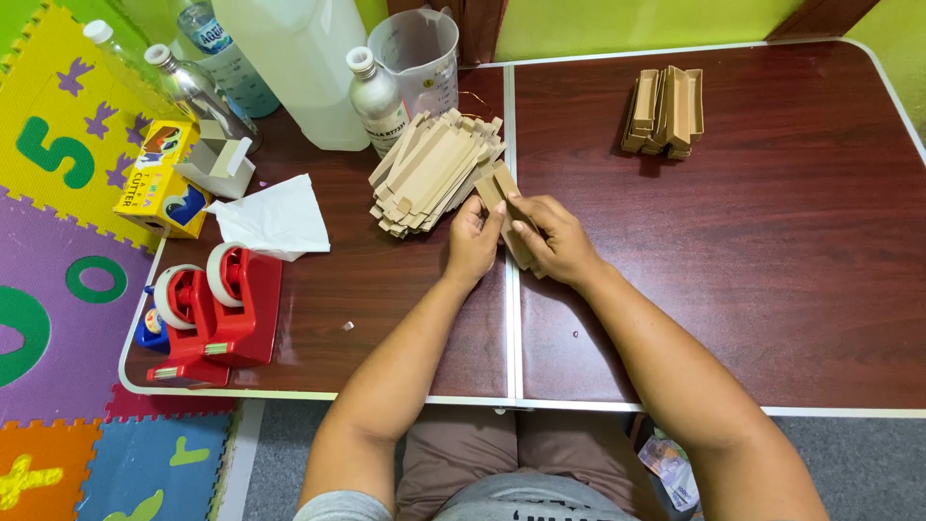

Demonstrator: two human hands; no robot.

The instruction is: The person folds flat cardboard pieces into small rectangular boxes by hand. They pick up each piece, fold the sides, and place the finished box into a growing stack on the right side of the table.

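Both my hands hold one flat brown cardboard piece at the middle of the dark wooden table. My left hand grips its left side; my right hand grips its right side and lower end. Just beyond my hands lies a fanned pile of flat cardboard pieces. A smaller stack of folded cardboard boxes stands at the far right of the table, away from both hands.
Two red tape dispensers sit at the front left. A white tissue, a yellow cutter box, bottles, a measuring jug and a large white canister crowd the far left. Foam floor mats lie left.
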